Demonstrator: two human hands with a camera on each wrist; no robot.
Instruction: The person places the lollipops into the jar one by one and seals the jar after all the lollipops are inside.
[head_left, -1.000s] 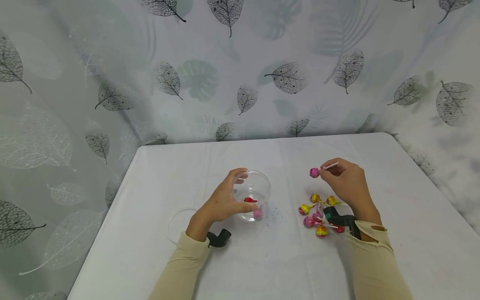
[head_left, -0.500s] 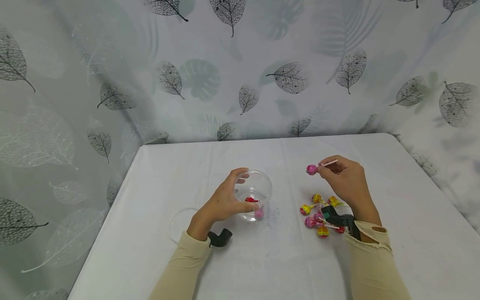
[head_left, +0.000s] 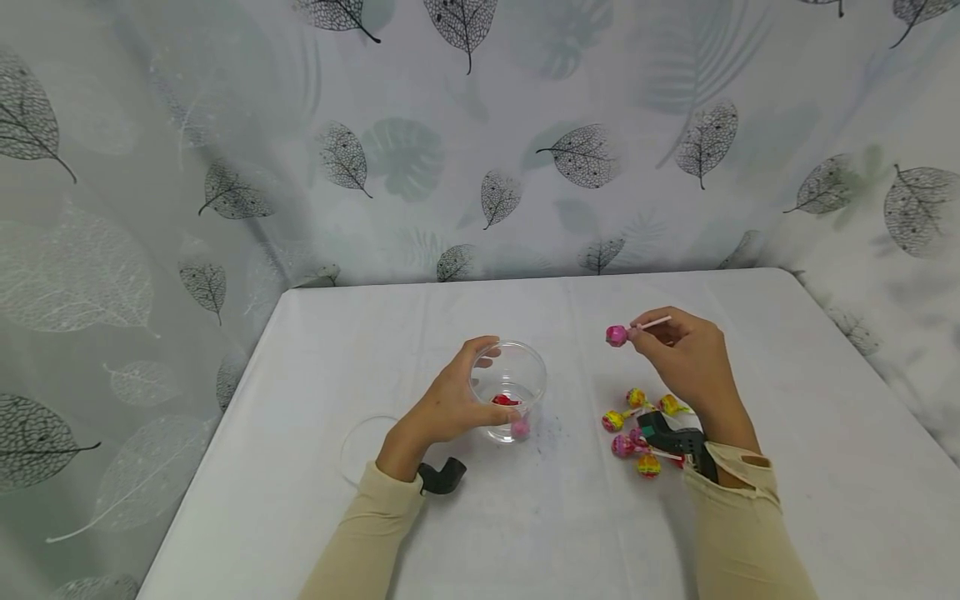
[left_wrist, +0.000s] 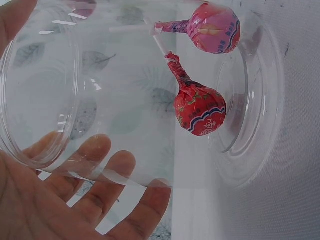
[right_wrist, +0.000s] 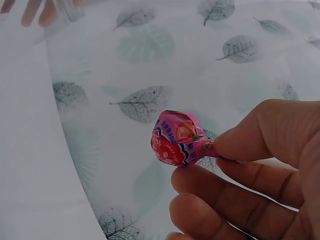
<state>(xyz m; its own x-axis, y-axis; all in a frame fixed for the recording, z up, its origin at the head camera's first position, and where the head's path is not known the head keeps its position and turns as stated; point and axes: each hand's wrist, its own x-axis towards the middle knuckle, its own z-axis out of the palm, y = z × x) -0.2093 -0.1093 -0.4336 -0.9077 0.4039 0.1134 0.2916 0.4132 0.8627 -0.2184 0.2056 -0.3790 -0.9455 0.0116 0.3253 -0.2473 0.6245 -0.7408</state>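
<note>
My left hand (head_left: 442, 404) grips the side of a clear plastic jar (head_left: 529, 375) that stands upright on the table, thumb in front and fingers behind. Inside the jar, a red-wrapped lollipop (left_wrist: 200, 111) and a pink-wrapped one (left_wrist: 215, 29) rest heads down near the base, as the left wrist view shows. To the right of the jar, my right hand (head_left: 693, 358) pinches a pink lollipop (right_wrist: 175, 140) where its wrapper narrows to the stick. The lollipop is held in the air, its head toward the jar and its white stick pointing back over the fingers.
Several yellow, pink and red lollipops (head_left: 623, 446) lie in a loose pile below the right hand, partly covered by its wrist camera (head_left: 667, 435). A round clear lid (head_left: 342, 454) lies left of the jar, partly behind the left wrist. A leaf-patterned curtain surrounds the white table (head_left: 360, 333).
My right hand has drifted left and slightly away from me with the pink lollipop, closer to the jar. The left hand keeps its grip on the jar, and the view has shifted slightly.
</note>
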